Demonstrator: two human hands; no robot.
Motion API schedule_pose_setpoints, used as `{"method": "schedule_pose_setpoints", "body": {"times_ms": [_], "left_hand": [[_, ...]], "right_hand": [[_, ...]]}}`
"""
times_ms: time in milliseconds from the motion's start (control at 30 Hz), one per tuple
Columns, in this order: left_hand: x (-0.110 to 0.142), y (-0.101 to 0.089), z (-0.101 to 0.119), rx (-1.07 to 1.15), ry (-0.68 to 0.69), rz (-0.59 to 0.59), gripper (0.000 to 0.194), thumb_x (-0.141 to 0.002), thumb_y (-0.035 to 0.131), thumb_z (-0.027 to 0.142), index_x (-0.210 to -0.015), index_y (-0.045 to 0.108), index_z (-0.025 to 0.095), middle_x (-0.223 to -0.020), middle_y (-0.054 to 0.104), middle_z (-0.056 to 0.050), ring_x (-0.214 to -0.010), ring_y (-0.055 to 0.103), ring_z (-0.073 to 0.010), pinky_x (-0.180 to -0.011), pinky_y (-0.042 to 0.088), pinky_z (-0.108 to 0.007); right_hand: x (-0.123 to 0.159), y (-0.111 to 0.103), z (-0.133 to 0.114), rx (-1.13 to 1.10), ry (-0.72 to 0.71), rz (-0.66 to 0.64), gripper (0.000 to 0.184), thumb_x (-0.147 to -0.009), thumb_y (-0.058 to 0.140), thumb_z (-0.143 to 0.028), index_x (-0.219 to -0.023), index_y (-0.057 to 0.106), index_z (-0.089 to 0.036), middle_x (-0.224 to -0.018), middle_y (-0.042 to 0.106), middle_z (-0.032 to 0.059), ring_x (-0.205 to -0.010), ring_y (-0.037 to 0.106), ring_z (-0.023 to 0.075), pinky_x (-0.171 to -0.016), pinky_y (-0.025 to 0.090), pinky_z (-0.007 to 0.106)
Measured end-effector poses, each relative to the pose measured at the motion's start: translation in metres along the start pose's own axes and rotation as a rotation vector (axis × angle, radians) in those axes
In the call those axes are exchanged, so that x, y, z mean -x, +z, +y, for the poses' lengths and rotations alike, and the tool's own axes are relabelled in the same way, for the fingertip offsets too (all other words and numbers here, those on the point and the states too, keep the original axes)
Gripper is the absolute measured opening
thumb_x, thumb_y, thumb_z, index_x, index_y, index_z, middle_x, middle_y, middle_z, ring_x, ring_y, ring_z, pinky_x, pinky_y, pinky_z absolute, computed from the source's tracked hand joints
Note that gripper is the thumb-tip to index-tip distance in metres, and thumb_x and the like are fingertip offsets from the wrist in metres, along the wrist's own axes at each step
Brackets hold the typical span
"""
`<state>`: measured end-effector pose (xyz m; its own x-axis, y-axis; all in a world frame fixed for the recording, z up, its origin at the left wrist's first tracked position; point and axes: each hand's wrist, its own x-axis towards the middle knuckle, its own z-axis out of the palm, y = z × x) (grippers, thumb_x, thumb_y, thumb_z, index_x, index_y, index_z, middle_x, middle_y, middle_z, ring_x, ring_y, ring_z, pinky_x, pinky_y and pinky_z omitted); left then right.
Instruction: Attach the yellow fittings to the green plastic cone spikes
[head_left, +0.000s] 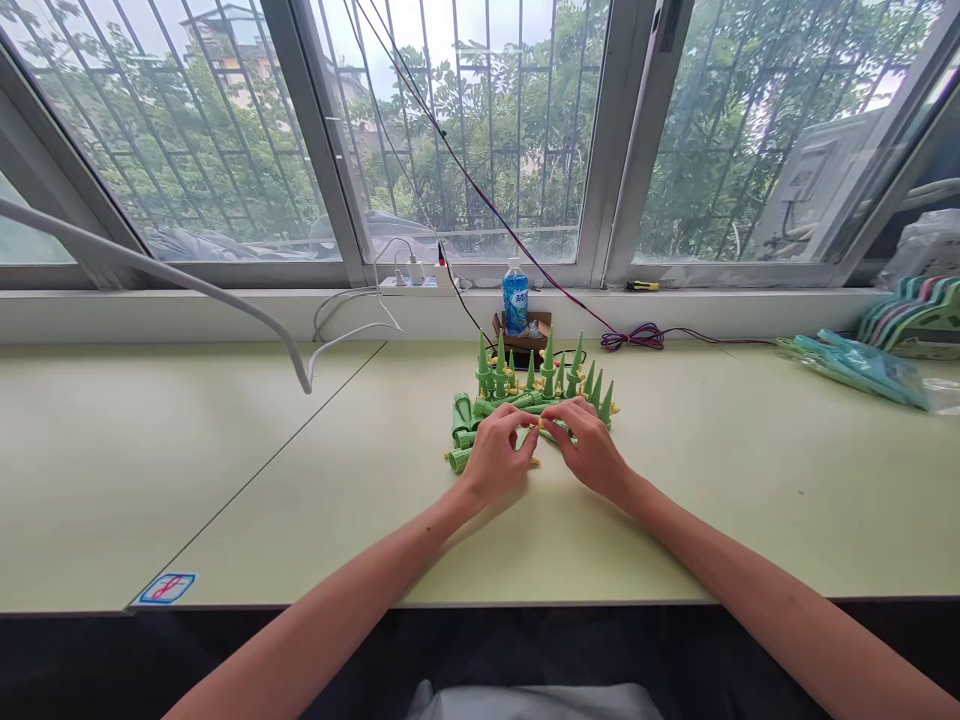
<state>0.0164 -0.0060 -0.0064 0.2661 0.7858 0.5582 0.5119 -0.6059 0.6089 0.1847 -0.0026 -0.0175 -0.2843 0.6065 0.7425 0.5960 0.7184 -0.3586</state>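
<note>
My left hand [501,447] and my right hand [589,447] meet over the table, fingertips pinched together. Between them is a small yellow valve [541,423], mostly covered by the fingers. Just behind the hands stand several green plant watering spikes [548,368] with points up and small yellow valves on them. More green spikes lie on their sides around my left hand, among them a green spike [459,460] with its wide end toward me. Part of the pile is hidden behind my hands and wrists.
A blue-labelled bottle [515,298] stands in a small brown box [541,332] behind the spikes. A bundled cable [634,337] and teal plastic packets [862,368] lie to the right, near hangers [919,318]. A white cable [225,285] arches over the left side.
</note>
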Motion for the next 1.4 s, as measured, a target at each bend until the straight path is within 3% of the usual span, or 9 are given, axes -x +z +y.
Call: {"method": "schedule_pose_setpoints", "body": {"times_ms": [467, 1400], "left_hand": [[-0.0004, 0.0028, -0.0056, -0.042, 0.062, 0.016, 0.012, -0.086, 0.055, 0.018, -0.088, 0.067, 0.018, -0.084, 0.06, -0.003, -0.06, 0.048, -0.0102, -0.06, 0.042, -0.026], [-0.0007, 0.0008, -0.0008, 0.013, 0.04, 0.024, 0.018, -0.092, 0.05, 0.024, -0.086, 0.065, 0.018, -0.081, 0.058, -0.002, -0.063, 0.049, -0.0109, -0.061, 0.041, -0.026]], "right_hand": [[-0.0009, -0.0026, -0.0031, -0.074, 0.027, 0.038, 0.018, -0.097, 0.042, -0.023, -0.093, 0.06, -0.021, -0.089, 0.066, 0.0063, -0.087, 0.055, 0.021, -0.082, 0.045, 0.037], [-0.0002, -0.0013, -0.0001, -0.095, 0.04, 0.008, 0.013, -0.096, 0.047, -0.026, -0.09, 0.058, -0.021, -0.086, 0.065, 0.0054, -0.084, 0.055, 0.0209, -0.08, 0.045, 0.036]]}}
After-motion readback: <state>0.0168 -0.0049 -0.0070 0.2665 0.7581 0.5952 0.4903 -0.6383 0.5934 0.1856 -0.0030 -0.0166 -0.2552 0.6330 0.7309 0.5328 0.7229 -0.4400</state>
